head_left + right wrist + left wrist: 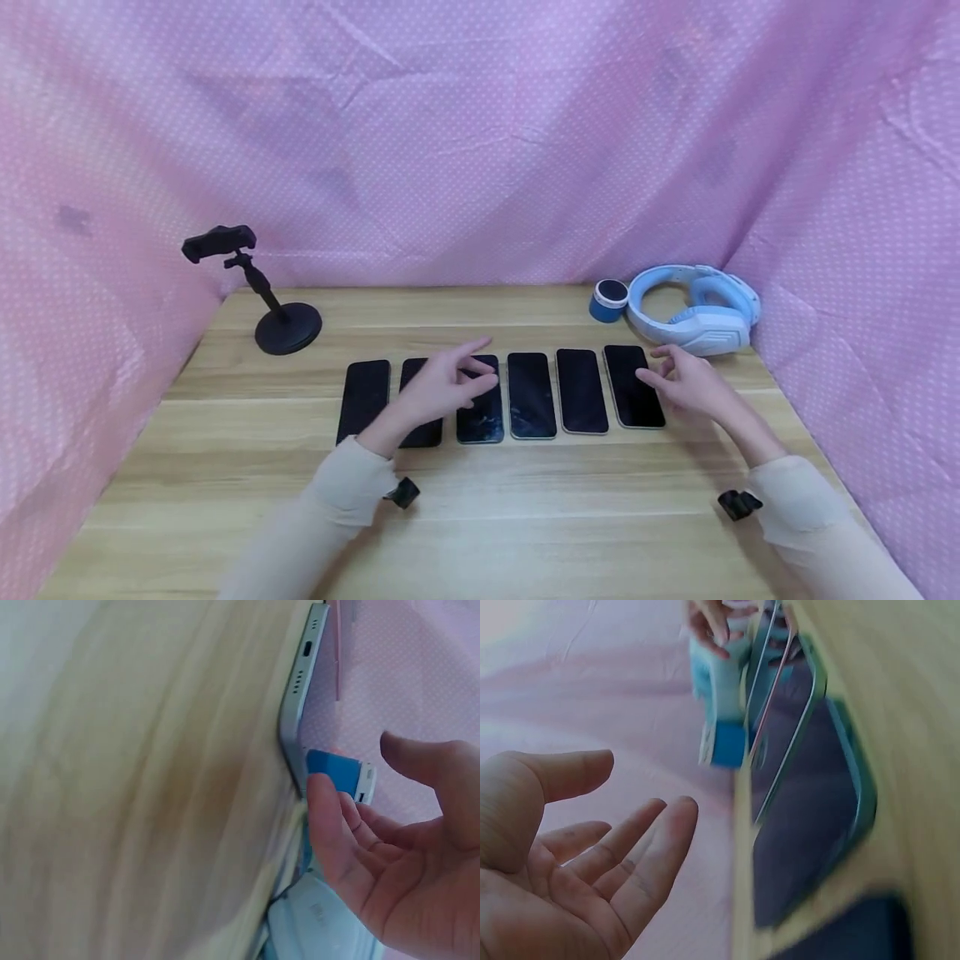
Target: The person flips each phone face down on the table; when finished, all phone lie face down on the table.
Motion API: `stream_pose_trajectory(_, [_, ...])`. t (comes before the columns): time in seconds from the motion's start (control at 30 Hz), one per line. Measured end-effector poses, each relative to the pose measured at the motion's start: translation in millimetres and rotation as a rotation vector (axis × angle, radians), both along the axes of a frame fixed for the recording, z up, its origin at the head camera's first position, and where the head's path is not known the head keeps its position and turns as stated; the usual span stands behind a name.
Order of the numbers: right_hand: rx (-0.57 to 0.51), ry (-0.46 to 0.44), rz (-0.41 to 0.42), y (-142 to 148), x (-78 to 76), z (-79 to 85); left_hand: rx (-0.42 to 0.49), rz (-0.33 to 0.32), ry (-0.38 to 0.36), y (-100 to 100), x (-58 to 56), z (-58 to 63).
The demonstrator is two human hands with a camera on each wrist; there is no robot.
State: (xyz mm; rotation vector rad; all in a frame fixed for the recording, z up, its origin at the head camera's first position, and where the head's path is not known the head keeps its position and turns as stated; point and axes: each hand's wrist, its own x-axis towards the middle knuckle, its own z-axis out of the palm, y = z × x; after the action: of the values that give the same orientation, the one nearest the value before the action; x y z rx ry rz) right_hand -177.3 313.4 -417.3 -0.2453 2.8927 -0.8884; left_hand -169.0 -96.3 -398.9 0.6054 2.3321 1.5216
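Six phones (532, 396) lie in a row across the table (525, 517), none held.
Far left stands a phone holder (288, 329); next, the left hand (442, 383), fingers spread and empty, hangs over the second and third phones. A small speaker (608, 301) sits behind the row's right end. The right hand (690, 385), loosely bent and empty, is at the last phone's edge; I can't tell if they touch. A careless sideways sweep there could skew that phone or bump the headphones (708, 329) just behind.
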Motion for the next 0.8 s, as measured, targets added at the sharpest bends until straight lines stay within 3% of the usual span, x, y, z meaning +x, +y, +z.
stream_pose_trajectory(0.27, [-0.225, -0.306, -0.048, 1, -8.5, -15.8, 0.088, -0.059, -0.123, 60, 0.5, -16.2])
stream_pose_trajectory(0.6, [-0.257, -0.3, -0.02, 1, -11.6, -22.6, 0.204, -0.028, -0.269, 122, -8.1, -34.2])
stream_pose_trajectory(0.8, [-0.25, -0.299, -0.045, 3, -8.8, -22.2, 0.317, 0.056, -0.4, 156, -12.6, -38.2])
